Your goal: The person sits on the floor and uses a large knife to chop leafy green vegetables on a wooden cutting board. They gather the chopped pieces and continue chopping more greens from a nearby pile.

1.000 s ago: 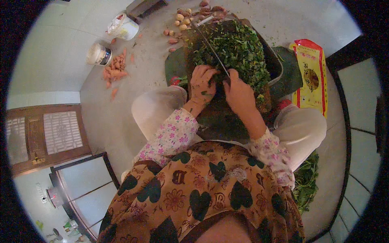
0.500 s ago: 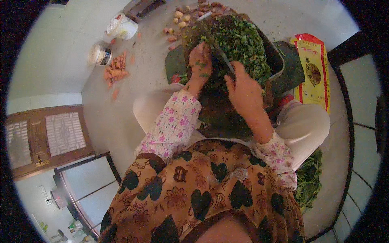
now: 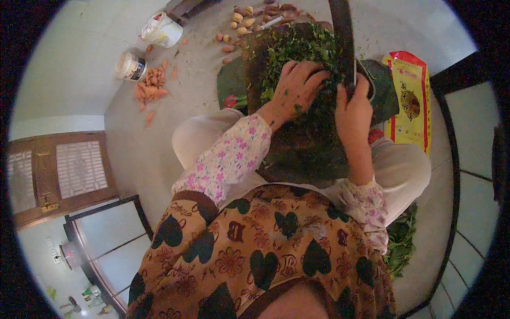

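Observation:
A dark wooden chopping board [image 3: 256, 64] lies before me between my bent legs, with chopped green leaves [image 3: 300, 45] heaped over it. My left hand [image 3: 297, 93] rests on these greens, fingers bent and slightly apart; their tips partly sink into the leaves. Green bits stick to its back. Closed round a knife handle is my right hand [image 3: 355, 111], at the right side of the heap. The long dark blade of the knife [image 3: 342, 37] points away from me, standing on edge. Beside the right hand shows the rim of a container [image 3: 370, 80], mostly hidden.
A yellow and red bag [image 3: 410, 101] lies on the right. Potatoes [image 3: 243, 22] and darker roots lie beyond the board. Orange carrot-like roots [image 3: 151, 87] lie at left by two white buckets [image 3: 162, 31]. Leafy greens [image 3: 402, 242] sit beside my right leg.
My left hand has moved right and onto the greens, its fingers spreading. The right hand with the knife has shifted right, and the blade has swung from pointing far left to pointing straight away.

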Action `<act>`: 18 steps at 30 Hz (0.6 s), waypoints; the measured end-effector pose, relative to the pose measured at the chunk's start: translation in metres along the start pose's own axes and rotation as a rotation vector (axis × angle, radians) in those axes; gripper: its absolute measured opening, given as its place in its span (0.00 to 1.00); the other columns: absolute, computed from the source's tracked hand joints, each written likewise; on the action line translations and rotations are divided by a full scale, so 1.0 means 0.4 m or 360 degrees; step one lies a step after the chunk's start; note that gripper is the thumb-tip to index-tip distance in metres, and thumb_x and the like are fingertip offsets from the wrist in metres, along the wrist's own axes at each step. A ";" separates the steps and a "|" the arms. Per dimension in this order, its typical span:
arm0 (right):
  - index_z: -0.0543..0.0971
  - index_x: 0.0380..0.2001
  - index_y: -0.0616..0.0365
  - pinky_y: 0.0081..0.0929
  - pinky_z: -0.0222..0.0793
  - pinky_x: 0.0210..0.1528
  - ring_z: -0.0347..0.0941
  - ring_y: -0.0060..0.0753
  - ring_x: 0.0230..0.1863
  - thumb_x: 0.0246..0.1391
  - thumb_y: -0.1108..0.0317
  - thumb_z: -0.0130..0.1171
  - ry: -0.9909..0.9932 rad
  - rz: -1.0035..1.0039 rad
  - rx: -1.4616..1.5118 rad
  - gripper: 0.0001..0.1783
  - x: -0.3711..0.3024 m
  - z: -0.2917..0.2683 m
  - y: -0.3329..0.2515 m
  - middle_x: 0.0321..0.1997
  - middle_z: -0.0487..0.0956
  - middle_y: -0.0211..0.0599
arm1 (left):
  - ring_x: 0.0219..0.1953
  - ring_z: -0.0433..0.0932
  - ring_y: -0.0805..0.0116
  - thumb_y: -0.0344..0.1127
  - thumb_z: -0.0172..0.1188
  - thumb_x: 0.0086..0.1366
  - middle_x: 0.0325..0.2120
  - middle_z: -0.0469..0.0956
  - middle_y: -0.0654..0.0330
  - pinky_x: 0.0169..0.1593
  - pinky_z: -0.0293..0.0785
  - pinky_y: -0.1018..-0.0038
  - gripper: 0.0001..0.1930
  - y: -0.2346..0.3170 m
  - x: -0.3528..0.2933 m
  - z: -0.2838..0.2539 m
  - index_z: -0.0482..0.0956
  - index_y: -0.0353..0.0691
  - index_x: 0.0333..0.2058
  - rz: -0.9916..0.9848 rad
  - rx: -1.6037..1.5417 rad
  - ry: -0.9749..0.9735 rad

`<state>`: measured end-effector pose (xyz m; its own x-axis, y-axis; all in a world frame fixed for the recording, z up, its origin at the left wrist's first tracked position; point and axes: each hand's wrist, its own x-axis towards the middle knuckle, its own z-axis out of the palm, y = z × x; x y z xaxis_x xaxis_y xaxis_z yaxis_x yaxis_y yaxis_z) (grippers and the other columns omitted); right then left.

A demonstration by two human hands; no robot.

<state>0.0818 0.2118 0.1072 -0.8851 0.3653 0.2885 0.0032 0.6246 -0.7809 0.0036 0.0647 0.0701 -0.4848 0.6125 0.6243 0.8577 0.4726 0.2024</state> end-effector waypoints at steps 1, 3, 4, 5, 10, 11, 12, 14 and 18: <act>0.62 0.50 0.58 0.49 0.69 0.32 0.74 0.61 0.31 0.55 0.63 0.51 -0.0102 0.0038 -0.0104 0.21 -0.001 0.017 0.023 0.31 0.77 0.57 | 0.48 0.67 0.48 0.32 0.57 0.55 0.44 0.68 0.51 0.52 0.62 0.56 0.18 -0.015 0.022 0.010 0.70 0.41 0.46 0.0055 0.0076 -0.0012; 0.61 0.50 0.58 0.49 0.69 0.32 0.74 0.61 0.32 0.55 0.63 0.51 -0.0319 0.0112 -0.0286 0.21 0.004 0.041 0.052 0.32 0.77 0.57 | 0.49 0.66 0.49 0.35 0.56 0.57 0.45 0.67 0.51 0.53 0.61 0.56 0.19 -0.050 0.066 0.033 0.69 0.41 0.48 -0.0053 0.0152 0.0087; 0.61 0.50 0.59 0.50 0.69 0.33 0.74 0.62 0.32 0.55 0.64 0.51 -0.0278 0.0083 -0.0207 0.22 0.003 0.018 0.048 0.32 0.77 0.57 | 0.50 0.66 0.49 0.37 0.56 0.58 0.47 0.66 0.50 0.54 0.60 0.55 0.20 -0.068 0.094 0.059 0.68 0.42 0.50 -0.0204 0.0132 0.0210; 0.61 0.50 0.59 0.50 0.69 0.33 0.74 0.62 0.33 0.55 0.65 0.51 -0.0194 0.0081 -0.0153 0.22 0.003 0.000 0.037 0.32 0.77 0.57 | 0.51 0.65 0.49 0.38 0.55 0.59 0.48 0.65 0.50 0.55 0.58 0.55 0.21 -0.088 0.111 0.090 0.67 0.42 0.51 -0.0363 0.0095 0.0319; 0.61 0.51 0.60 0.49 0.70 0.36 0.73 0.62 0.36 0.55 0.65 0.52 -0.0064 0.0252 -0.0141 0.22 0.016 -0.018 0.052 0.36 0.76 0.58 | 0.56 0.62 0.51 0.46 0.55 0.60 0.53 0.62 0.52 0.56 0.58 0.57 0.28 -0.197 0.179 0.207 0.61 0.46 0.57 -0.0283 0.0388 0.0137; 0.61 0.51 0.60 0.48 0.70 0.36 0.73 0.62 0.36 0.55 0.66 0.52 -0.0094 0.0321 -0.0210 0.22 0.021 -0.006 0.079 0.36 0.76 0.58 | 0.57 0.61 0.52 0.48 0.55 0.60 0.54 0.61 0.53 0.56 0.59 0.58 0.29 -0.208 0.196 0.229 0.60 0.47 0.58 -0.0282 0.0492 -0.0014; 0.62 0.50 0.60 0.48 0.70 0.38 0.73 0.61 0.37 0.55 0.66 0.52 -0.0205 0.0178 -0.0213 0.21 0.010 0.023 0.096 0.37 0.77 0.56 | 0.57 0.61 0.57 0.53 0.54 0.60 0.54 0.61 0.55 0.52 0.64 0.62 0.30 -0.326 0.110 0.316 0.59 0.49 0.58 -0.0113 0.1039 -0.0050; 0.63 0.49 0.60 0.48 0.70 0.38 0.74 0.61 0.37 0.55 0.66 0.52 -0.0177 0.0184 -0.0106 0.20 0.028 -0.005 0.098 0.37 0.77 0.56 | 0.54 0.64 0.59 0.55 0.54 0.59 0.51 0.64 0.57 0.50 0.65 0.62 0.28 -0.333 0.125 0.335 0.64 0.49 0.54 -0.0012 0.0833 -0.0258; 0.64 0.49 0.61 0.43 0.69 0.40 0.73 0.58 0.41 0.55 0.66 0.53 -0.0072 0.0171 0.0098 0.21 0.026 -0.049 0.040 0.39 0.76 0.55 | 0.45 0.69 0.58 0.50 0.59 0.54 0.37 0.71 0.59 0.45 0.67 0.60 0.19 -0.226 0.150 0.213 0.73 0.46 0.40 -0.0114 0.0241 -0.0311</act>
<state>0.0815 0.2391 0.1087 -0.9013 0.3955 0.1769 0.0721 0.5396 -0.8389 -0.1179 0.1128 0.0250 -0.5797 0.6780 0.4520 0.7919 0.5995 0.1163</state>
